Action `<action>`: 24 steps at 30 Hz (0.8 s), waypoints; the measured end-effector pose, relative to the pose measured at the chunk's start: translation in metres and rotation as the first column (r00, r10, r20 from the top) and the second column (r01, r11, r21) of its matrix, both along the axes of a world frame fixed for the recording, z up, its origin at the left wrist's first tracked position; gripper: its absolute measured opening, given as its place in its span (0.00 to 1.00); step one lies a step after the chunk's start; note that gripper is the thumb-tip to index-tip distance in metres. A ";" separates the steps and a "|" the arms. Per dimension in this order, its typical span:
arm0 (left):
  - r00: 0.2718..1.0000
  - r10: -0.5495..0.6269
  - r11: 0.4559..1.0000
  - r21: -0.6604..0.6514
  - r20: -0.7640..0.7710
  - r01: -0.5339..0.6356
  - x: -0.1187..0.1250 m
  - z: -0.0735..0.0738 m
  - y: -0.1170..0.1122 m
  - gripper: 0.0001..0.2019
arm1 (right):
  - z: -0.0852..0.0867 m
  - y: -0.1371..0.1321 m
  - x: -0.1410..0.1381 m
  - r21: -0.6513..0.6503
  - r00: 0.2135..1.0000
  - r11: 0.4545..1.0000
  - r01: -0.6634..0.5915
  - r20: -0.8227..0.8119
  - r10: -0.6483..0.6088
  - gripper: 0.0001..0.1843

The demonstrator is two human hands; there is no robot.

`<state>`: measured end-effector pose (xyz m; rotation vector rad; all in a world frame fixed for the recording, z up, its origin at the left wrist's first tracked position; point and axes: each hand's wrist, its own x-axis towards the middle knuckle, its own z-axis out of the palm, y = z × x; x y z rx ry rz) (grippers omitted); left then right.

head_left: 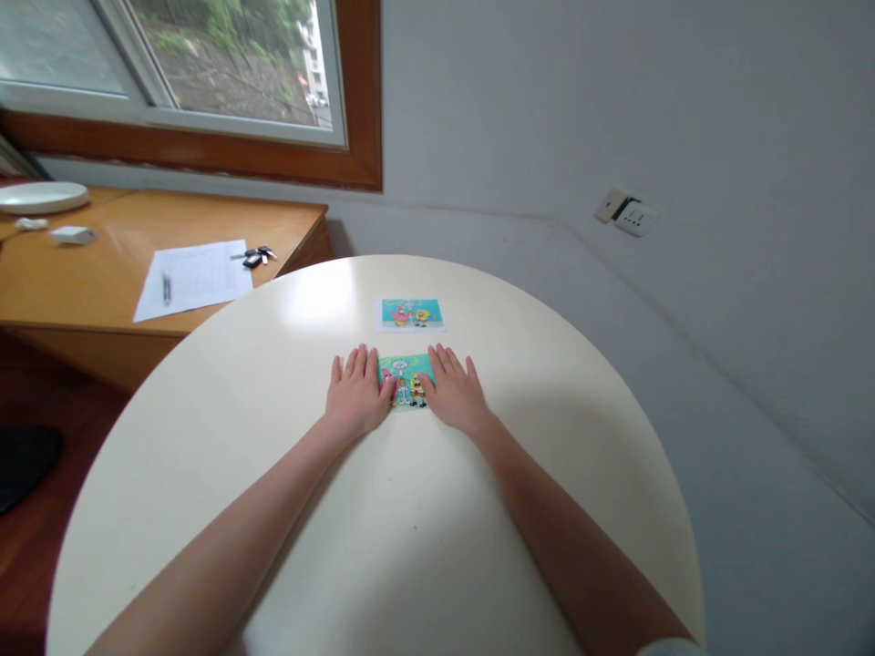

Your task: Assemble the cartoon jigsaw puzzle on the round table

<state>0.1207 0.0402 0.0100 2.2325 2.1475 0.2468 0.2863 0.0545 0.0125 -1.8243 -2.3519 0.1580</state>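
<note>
A small turquoise cartoon picture (pixel 403 368) lies flat on the white round table (pixel 410 565), showing a pink, a pale and a yellow figure. My left hand (pixel 356 392) rests palm down over its left edge, fingers spread and thumb on the picture. Over the right edge lies my right hand (pixel 454 387), likewise flat, with its thumb touching the yellow figure. Both hands hide the picture's sides. Just beyond them is a second, similar cartoon picture (pixel 411 313) with a white border, touched by neither hand.
Left of the table stands a wooden desk (pixel 293 228) with a sheet of paper (pixel 205 273), a pen (pixel 167 289), keys (pixel 254 256) and a white box (pixel 74 235). A window (pixel 232 64) is above it. Wall sockets (pixel 635 218) sit at the right.
</note>
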 end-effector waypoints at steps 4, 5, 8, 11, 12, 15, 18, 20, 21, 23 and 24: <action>0.998 -0.045 0.999 0.028 -0.034 0.046 0.005 -0.001 -0.004 0.31 | -0.001 0.000 -0.001 0.013 1.000 1.000 0.005 0.014 -0.005 0.31; 0.997 -0.065 0.997 0.037 -0.042 0.066 0.007 -0.002 -0.005 0.31 | -0.001 0.000 -0.001 0.016 1.000 1.000 0.005 0.018 -0.005 0.31; 0.992 -0.117 0.991 0.060 -0.054 0.120 0.012 -0.003 -0.009 0.30 | -0.001 -0.001 -0.002 0.025 1.000 1.000 0.003 0.019 -0.003 0.31; 0.985 -0.163 0.982 0.083 -0.062 0.168 0.016 -0.004 -0.013 0.30 | -0.002 -0.001 -0.002 0.036 1.000 0.999 0.003 0.019 -0.003 0.32; 0.982 -0.178 0.979 0.086 -0.065 0.183 0.018 -0.004 -0.014 0.30 | -0.002 -0.001 -0.002 0.037 1.000 0.999 0.004 0.019 -0.005 0.32; 0.965 -0.250 0.964 0.073 -0.080 0.256 0.025 -0.003 -0.020 0.30 | -0.003 -0.001 -0.001 0.035 1.000 0.999 0.000 0.021 0.000 0.31; 0.937 -0.339 0.937 0.053 -0.089 0.344 0.031 -0.002 -0.025 0.30 | -0.003 0.000 0.000 0.034 1.000 0.999 -0.012 0.027 0.011 0.30; 0.928 -0.361 0.929 0.050 -0.087 0.367 0.032 -0.001 -0.026 0.29 | -0.003 0.000 0.000 0.032 0.999 0.999 -0.016 0.031 0.015 0.30; 0.929 -0.361 0.929 0.051 -0.085 0.365 0.033 0.000 -0.027 0.29 | -0.003 0.000 0.001 0.031 0.999 0.999 -0.017 0.033 0.016 0.30; 0.935 -0.347 0.935 0.053 -0.078 0.351 0.033 0.001 -0.027 0.28 | -0.002 0.001 0.001 0.028 0.999 0.999 -0.015 0.036 0.014 0.30; 0.939 -0.335 0.939 0.054 -0.074 0.339 0.033 0.001 -0.027 0.27 | -0.002 0.001 0.001 0.026 0.999 1.000 -0.014 0.039 0.013 0.30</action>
